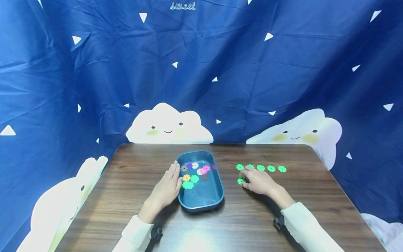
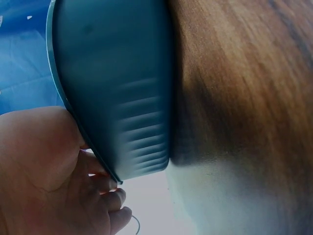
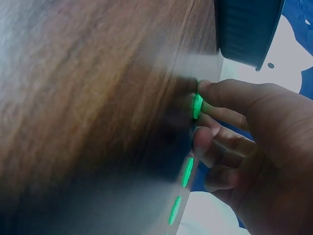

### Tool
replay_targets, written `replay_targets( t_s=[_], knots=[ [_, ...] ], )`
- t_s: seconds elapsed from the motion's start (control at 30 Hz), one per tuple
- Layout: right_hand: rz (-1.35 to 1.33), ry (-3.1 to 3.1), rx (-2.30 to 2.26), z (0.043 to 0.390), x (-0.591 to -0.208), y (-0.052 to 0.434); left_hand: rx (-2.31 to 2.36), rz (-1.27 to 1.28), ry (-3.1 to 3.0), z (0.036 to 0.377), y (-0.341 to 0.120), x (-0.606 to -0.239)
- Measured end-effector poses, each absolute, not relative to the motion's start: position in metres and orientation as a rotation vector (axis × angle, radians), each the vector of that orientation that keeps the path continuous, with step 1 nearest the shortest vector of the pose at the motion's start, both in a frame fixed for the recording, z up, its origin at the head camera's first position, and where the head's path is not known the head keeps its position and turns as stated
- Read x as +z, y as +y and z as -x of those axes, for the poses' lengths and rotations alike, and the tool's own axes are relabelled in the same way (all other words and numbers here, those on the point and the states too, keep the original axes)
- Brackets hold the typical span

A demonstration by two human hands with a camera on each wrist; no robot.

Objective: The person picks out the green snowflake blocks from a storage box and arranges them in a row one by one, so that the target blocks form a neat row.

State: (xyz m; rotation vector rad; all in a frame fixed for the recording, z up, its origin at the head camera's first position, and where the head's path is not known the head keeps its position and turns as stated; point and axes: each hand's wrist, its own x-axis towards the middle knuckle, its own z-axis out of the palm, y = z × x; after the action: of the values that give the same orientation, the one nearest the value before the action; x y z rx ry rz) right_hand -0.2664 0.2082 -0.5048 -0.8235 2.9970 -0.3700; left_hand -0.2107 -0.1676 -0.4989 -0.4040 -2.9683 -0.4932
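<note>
Green snowflake disc (image 1: 240, 181) pinched at the tips of the right hand's (image 1: 259, 182) curled fingers (image 3: 222, 93) on the wooden counter (image 1: 239, 224), just short of a green row (image 1: 266, 168) beyond them, while the left hand (image 1: 168, 187) lies flat-fingered against the blue tray (image 1: 201, 204), apparently steadying it.

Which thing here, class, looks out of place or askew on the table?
Nothing is spilled or damaged. One green disc sits below the row of green discs, out of line, pinched in the right hand. The left hand rests flat against the tray, which lies slightly slanted to the table edge.
</note>
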Motion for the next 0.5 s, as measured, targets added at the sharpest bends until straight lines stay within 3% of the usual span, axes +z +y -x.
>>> replay_targets(
  t_s=[0.5],
  knots=[
    [0.845,2.978,-0.494,0.271,-0.492,0.198,-0.490,0.401,-2.970,0.211,-0.167,-0.496]
  ],
)
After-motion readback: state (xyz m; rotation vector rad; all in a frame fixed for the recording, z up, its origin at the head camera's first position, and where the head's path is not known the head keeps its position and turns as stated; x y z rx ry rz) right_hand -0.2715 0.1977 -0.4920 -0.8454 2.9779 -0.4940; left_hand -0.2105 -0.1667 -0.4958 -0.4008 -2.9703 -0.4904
